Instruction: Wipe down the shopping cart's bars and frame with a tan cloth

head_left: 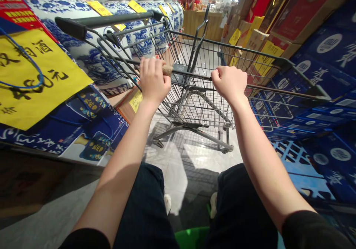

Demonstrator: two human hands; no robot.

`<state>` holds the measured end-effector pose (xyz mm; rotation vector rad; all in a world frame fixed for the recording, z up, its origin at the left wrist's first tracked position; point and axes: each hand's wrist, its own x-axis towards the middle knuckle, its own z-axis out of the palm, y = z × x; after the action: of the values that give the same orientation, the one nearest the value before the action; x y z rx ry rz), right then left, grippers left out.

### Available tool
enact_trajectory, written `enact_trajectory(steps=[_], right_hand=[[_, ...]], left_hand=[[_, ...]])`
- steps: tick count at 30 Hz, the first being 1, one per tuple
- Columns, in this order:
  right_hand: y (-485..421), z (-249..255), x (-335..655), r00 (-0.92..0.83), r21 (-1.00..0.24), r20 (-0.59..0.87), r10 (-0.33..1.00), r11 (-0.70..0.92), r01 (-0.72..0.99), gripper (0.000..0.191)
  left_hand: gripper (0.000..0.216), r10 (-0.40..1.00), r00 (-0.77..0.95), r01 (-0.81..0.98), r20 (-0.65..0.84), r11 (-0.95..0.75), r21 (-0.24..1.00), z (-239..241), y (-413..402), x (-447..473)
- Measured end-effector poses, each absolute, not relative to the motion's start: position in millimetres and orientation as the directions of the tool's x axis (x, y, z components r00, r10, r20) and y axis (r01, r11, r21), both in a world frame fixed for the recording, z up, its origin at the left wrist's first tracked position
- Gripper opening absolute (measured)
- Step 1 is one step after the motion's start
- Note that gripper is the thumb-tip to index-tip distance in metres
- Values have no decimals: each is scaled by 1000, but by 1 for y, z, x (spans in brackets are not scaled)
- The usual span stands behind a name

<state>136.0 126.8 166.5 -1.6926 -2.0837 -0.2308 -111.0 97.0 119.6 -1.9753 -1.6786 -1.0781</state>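
I've got both fists wrapped on the cart handle [191,76]: left hand [153,80] at 11 o'clock, right hand [229,82] at 1. Cart [211,93] dead ahead at 12, dark wire basket w/ nothing inside, blue-white jars [83,52] at 10.

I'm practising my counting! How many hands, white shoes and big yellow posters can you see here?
Hands: 2, the left hand and right hand, both closed on the handle bar
White shoes: 2
Big yellow poster: 1
Total: 5
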Motion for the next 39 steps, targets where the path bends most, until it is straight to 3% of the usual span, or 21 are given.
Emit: enact_trajectory(steps=[9, 18, 26, 31, 39], right_hand=[[127, 167, 140, -146, -151, 444, 884, 234, 960, 50], [125, 168, 138, -153, -133, 424, 892, 229, 964, 47], [123, 167, 135, -153, -147, 433, 888, 237, 960, 48], [126, 167, 139, -150, -152, 435, 888, 236, 960, 47], [124, 167, 137, -154, -140, 442, 884, 237, 961, 49]], left_hand=[[51, 700, 196, 913, 687, -386, 133, 122, 86, -54], [66, 617, -21, 952, 787, -229, 205, 111, 102, -139], [63, 563, 67, 967, 823, -240, 86, 107, 106, -106], [57, 625, 116, 957, 772, -277, 81, 116, 100, -114], [55, 640, -43, 980, 767, -120, 156, 110, 105, -163]])
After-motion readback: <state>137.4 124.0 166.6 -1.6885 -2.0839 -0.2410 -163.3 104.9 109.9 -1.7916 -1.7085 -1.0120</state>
